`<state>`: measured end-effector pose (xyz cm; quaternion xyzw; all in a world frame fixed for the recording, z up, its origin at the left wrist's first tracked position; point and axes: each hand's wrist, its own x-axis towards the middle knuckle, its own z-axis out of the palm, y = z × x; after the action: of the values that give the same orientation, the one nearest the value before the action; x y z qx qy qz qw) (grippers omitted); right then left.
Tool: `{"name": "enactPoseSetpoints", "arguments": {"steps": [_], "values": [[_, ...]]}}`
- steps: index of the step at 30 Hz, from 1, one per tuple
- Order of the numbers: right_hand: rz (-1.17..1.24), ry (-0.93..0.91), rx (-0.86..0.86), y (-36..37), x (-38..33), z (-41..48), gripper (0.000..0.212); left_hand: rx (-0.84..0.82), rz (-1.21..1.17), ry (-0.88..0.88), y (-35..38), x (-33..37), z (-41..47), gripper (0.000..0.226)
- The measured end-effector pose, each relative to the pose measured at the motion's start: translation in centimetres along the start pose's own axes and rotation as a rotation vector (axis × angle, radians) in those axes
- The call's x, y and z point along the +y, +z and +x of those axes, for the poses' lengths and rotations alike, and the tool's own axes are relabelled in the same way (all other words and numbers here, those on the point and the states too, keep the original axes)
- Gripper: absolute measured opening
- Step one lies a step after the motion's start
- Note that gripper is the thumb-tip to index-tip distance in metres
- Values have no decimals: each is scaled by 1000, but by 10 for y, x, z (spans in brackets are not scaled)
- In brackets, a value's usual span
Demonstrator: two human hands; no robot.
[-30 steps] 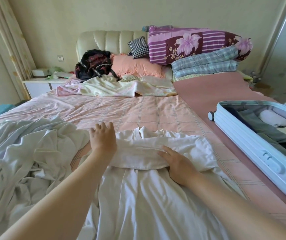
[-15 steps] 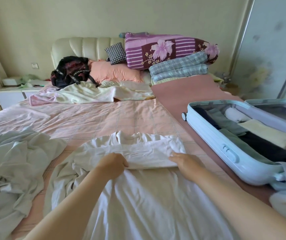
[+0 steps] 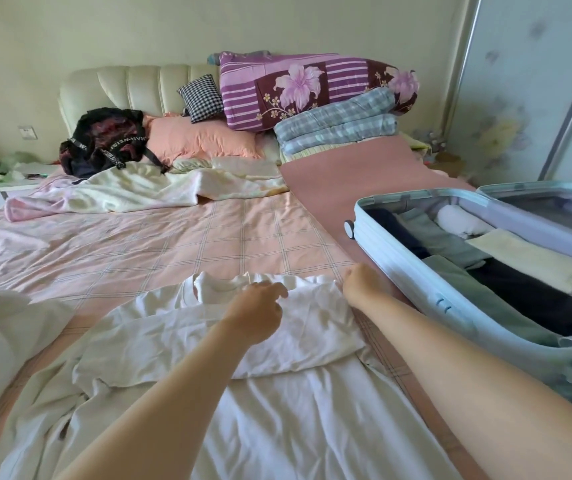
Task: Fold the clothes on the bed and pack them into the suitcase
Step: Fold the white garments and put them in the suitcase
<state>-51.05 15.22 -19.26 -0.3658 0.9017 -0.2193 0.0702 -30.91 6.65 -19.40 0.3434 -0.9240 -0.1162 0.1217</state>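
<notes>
The white garment (image 3: 180, 341) lies on the bed (image 3: 173, 244) just left of the open suitcase (image 3: 416, 271), with its folded band running crosswise toward the suitcase wall. The left hand (image 3: 258, 313) pinches the band's far edge. The right hand (image 3: 360, 284), nearer the suitcase, is curled at the corner; I cannot tell whether it holds cloth. The fabric is thin, creased and limp, while the suitcase shell looks hard and ribbed.

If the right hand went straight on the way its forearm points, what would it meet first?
Beyond the right hand, bare checked sheet, then probably the crumpled cream blanket; depth unclear.
</notes>
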Motion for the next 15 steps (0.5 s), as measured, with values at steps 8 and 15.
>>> {"name": "enactPoseSetpoints", "arguments": {"steps": [8, 15], "values": [[-213, -183, 99, 12, -15, 74, 13, 126, -35, 159, 42, 11, 52, 38], [-490, -395, 201, 24, -4, 73, 27, -145, 129, 38, 79, -2, 63, 61]]}}
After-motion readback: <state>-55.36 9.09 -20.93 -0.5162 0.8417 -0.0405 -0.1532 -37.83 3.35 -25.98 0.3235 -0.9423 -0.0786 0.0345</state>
